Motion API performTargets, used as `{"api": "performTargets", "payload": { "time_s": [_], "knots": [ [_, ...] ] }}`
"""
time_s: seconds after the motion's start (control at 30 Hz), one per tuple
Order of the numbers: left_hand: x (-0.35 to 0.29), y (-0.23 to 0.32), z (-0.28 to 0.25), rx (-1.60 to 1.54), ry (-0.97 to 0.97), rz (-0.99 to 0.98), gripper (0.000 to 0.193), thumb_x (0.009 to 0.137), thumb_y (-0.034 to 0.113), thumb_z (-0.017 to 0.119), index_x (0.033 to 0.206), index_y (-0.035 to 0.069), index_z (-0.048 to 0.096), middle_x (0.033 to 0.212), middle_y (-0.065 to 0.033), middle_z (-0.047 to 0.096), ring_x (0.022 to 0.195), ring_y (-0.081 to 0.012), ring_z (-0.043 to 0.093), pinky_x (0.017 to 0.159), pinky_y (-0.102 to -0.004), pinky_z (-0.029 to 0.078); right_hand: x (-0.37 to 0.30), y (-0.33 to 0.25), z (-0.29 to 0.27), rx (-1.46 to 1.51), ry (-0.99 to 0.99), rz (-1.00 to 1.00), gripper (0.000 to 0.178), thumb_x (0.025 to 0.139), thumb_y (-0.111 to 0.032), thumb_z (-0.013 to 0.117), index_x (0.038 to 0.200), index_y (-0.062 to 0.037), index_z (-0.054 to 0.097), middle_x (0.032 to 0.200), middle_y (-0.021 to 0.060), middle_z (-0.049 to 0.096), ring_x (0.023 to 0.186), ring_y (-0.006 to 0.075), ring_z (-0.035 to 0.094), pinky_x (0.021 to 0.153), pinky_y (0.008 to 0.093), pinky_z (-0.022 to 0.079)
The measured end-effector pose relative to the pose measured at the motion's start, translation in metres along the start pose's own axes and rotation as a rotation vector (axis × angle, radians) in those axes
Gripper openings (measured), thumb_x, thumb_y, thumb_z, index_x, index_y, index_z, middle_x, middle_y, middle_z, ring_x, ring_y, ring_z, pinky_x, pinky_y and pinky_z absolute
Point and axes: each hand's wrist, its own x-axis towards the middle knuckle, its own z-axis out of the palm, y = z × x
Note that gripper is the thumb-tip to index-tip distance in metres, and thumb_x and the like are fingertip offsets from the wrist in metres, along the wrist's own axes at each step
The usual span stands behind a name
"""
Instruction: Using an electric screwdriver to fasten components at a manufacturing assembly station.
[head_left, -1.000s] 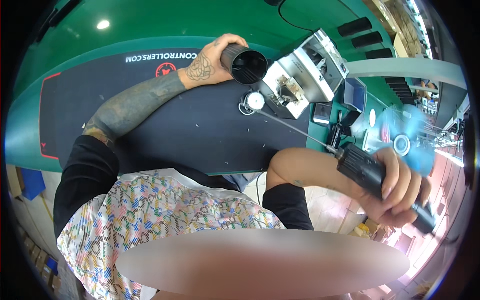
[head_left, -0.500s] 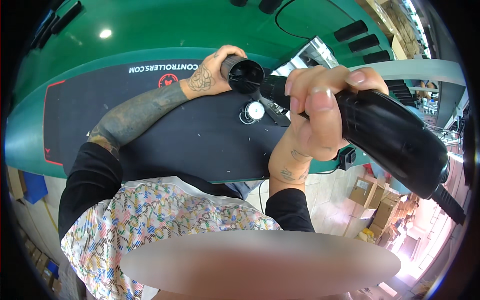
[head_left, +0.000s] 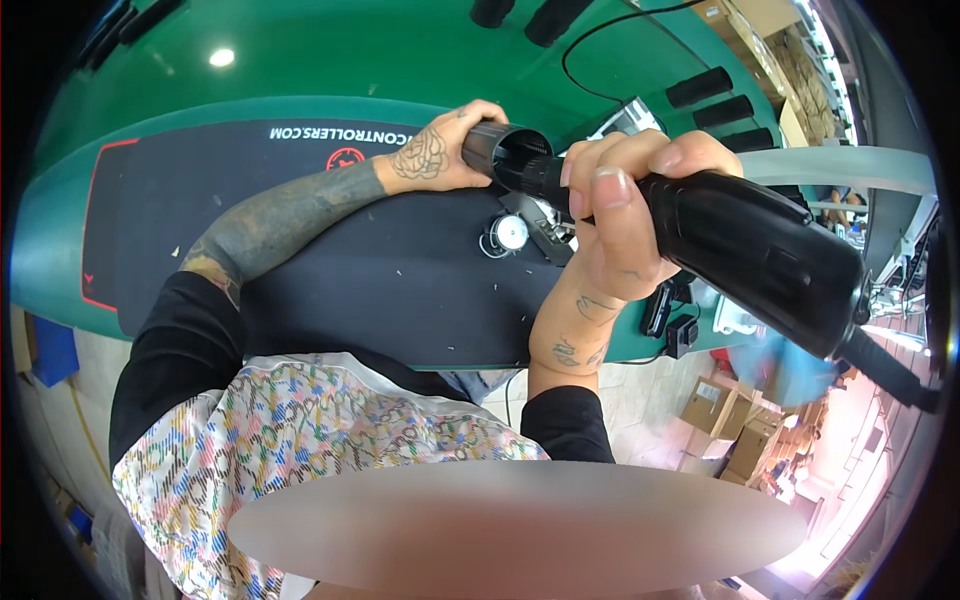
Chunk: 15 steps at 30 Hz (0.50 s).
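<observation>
Left hand [head_left: 445,152]: curled round my black cup [head_left: 487,148]
Right hand [head_left: 632,210]: wrapped round my power driver [head_left: 755,250]
Cup: I'm probably driving inside — needs steady aim

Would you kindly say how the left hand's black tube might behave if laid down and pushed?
The black tube would probably roll, since it looks round; being visibly hollow at its open end, it may be light for its size.

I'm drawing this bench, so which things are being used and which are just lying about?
Being used:
tube, in the left hand
power tool, in the right hand

Just lying about, it seems:
other tubes
boxes
</observation>
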Motion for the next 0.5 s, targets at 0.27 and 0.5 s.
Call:
{"api": "performTargets", "payload": {
  "time_s": [0.27, 0.5],
  "knots": [
    [0.021, -0.001, -0.149, 1.014, -0.294, -0.413, 0.046, 0.062, 0.010, 0.066, 0.106, 0.006, 0.052, 0.094, -0.0151, 0.061, 0.089, -0.0326, 0.059, 0.074, -0.0392, 0.049, 0.003, -0.044, -0.037, 0.401, 0.303, -0.172, 0.036, 0.078, 0.004, 0.047, 0.111, -0.0076, 0.037, 0.062, 0.0060, 0.045, 0.048, 0.0183, 0.045, 0.052, 0.0401, 0.043],
    [0.039, -0.005, -0.189, 1.365, -0.209, -0.779, 0.061, 0.068, 0.036, 0.069, 0.116, 0.003, 0.050, 0.120, -0.0167, 0.053, 0.109, -0.0306, 0.052, 0.089, -0.0395, 0.044, -0.001, -0.075, -0.075, -0.131, 0.009, 0.077, 0.032, 0.077, -0.002, 0.049, 0.108, -0.0041, 0.043, 0.061, 0.0034, 0.039, 0.047, 0.0136, 0.037, 0.052, 0.0322, 0.034]
  ]
}}
